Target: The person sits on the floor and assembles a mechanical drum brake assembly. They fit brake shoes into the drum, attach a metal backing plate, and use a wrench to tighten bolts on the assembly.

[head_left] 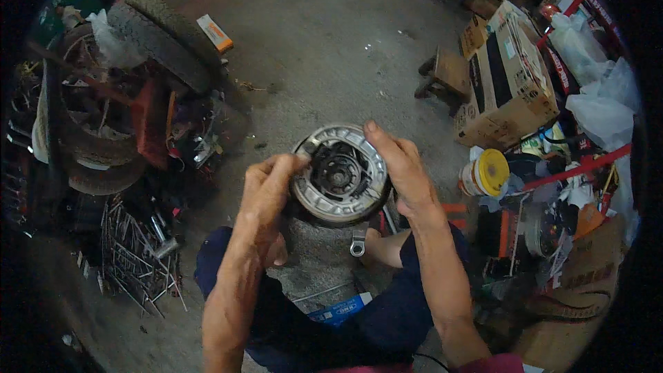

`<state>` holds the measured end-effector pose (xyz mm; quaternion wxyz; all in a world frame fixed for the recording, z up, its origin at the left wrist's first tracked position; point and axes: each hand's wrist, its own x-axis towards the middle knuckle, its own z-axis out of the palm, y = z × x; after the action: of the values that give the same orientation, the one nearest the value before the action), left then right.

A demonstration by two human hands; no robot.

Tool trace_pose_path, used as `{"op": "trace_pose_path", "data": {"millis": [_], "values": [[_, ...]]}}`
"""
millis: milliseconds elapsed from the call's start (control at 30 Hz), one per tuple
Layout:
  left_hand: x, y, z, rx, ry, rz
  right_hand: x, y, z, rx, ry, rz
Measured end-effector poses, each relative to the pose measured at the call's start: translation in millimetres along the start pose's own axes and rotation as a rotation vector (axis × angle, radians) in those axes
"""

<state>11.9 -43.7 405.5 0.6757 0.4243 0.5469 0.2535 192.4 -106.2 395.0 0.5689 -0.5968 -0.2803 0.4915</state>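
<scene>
A round silver brake drum (322, 197) with a dark centre is held up in front of me, over the floor between my knees. Its open face is turned up, showing curved metal parts that look like brake shoes around a middle hole. My right hand (406, 171) grips its right side, the thumb lying along the upper right rim. On the left side my left hand (269, 183) is closed, its thumb and fingertips pressed at the rim. Whether a small part sits between those left fingertips is hidden. Below the drum, a ring-ended wrench (358, 244) shows beside my leg.
Tyres (162, 38) and a rusty red metal frame stand at left, above a heap of thin metal rods (135, 252). To the right are a large cardboard box (507, 90), a small wooden stool (445, 76) and a yellow-lidded bucket (485, 173). A blue box (340, 309) lies beneath me.
</scene>
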Motion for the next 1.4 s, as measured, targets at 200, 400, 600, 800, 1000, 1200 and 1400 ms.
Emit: {"op": "trace_pose_path", "data": {"millis": [200,400,600,800,1000,1200,1400], "values": [[0,-5,5,0.068,0.127,-0.103,4,14,-5,-0.07,0.012,-0.025],[9,-11,-4,0.02,-0.052,-0.031,0,11,1,0.069,0.041,-0.029],[23,-18,-3,-0.314,0.027,-0.095,-9,-5,11,-0.033,0.005,-0.169],[25,-19,-2,-0.3,0.123,0.028,-6,11,18,-0.161,-0.03,-0.093],[20,-16,2,-0.292,0.144,0.014,-2,17,18,-0.074,-0.12,-0.193],[24,-21,3,-0.333,0.172,0.115,-4,16,22,-0.16,-0.027,-0.223],[12,-12,-10,-0.233,0.14,0.141,-7,3,0,0.135,-0.106,-0.023]]}}
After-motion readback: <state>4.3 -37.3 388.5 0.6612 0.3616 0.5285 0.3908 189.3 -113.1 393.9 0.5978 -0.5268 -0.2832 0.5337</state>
